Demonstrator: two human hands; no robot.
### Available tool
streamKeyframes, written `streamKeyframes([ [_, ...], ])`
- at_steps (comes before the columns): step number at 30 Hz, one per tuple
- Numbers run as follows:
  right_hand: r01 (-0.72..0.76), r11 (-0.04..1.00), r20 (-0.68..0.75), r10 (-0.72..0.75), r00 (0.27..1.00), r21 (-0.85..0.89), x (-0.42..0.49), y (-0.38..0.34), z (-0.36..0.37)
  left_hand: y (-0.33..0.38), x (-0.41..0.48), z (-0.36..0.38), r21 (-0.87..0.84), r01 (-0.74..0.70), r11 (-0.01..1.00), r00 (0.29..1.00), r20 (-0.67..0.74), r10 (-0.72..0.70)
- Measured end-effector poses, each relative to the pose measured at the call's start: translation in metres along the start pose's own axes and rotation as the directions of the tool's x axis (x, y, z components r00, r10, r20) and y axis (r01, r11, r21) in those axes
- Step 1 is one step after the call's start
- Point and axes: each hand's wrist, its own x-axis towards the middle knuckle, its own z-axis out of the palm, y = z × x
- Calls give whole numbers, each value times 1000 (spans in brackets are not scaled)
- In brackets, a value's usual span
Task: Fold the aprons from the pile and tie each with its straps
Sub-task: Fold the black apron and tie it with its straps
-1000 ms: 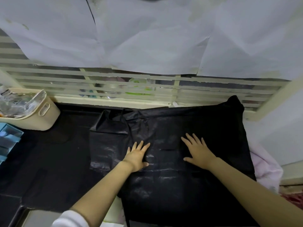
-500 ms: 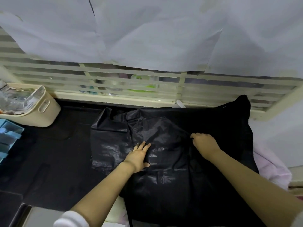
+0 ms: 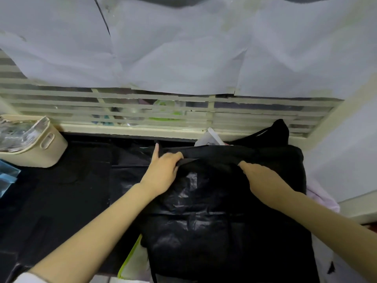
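A glossy black apron (image 3: 195, 211) lies spread on a dark tabletop (image 3: 61, 190), its near part flat and its far edge gathered into a raised ridge between two hands, probably so it can be doubled over into a fold. The left hand (image 3: 163, 172) pinches the ridge's left end between thumb and curled fingers (image 3: 174, 167), with the forefinger sticking out straight. The right hand (image 3: 261, 178) grips the right end, fingers tucked into the cloth with their tips hidden. More black fabric (image 3: 281, 131) is heaped behind, against a slatted window (image 3: 255, 113). A cream basket (image 3: 40, 148) stands far left.
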Motion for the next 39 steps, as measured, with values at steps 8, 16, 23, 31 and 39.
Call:
streamKeyframes([
  [8, 138, 971, 426, -42, 904, -197, -49, 6, 44, 33, -65, 28, -27, -70, 997, 867, 492, 74],
  [16, 211, 977, 728, -115, 675, -41, -88, 1, 79, 53, -111, 59, -62, -41, 997, 654, 752, 74],
  [23, 167, 977, 746, -207, 633, 129, -72, -14, 76, 50, -127, 62, -302, 280, 911, 496, 858, 131],
  [31, 229, 971, 357, -238, 903, 67, -5, -66, 116, 8, -116, 58, 140, 3, 990, 839, 538, -79],
  [39, 137, 990, 511, -104, 853, -26, 13, -81, 140, -39, -153, 49, 450, 92, 888, 569, 708, -418],
])
